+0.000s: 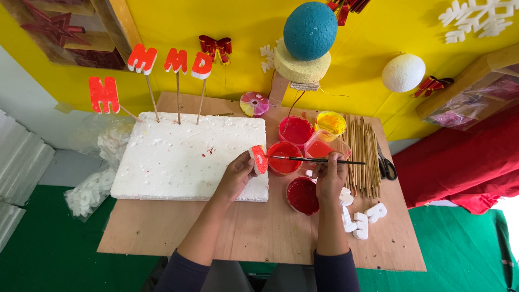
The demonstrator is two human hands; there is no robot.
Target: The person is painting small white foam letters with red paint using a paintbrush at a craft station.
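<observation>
Craft workshop: plywood tabletop [254, 238] with paint pots [295, 131], foam slab [184, 159], bamboo sticks [363, 157], scissors [385, 162]; yellow wall [178, 24] hung with decorations.

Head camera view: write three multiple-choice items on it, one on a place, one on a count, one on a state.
1. Where do the bare white foam letters lie?
A. On the wooden board right of the right hand
B. On the foam slab
C. On the green floor

2. How many red letters on sticks stand in or beside the foam slab?
A. Two
B. Four
C. Six

3. What is the state of the foam piece in the left hand?
A. Unpainted
B. Painted red on its face
C. Painted blue

Key: 1 A, they rest on the wooden board by the right hand. 2 B, four red letters show on sticks. 3 B, its face is red, with the brush tip at it.
</observation>
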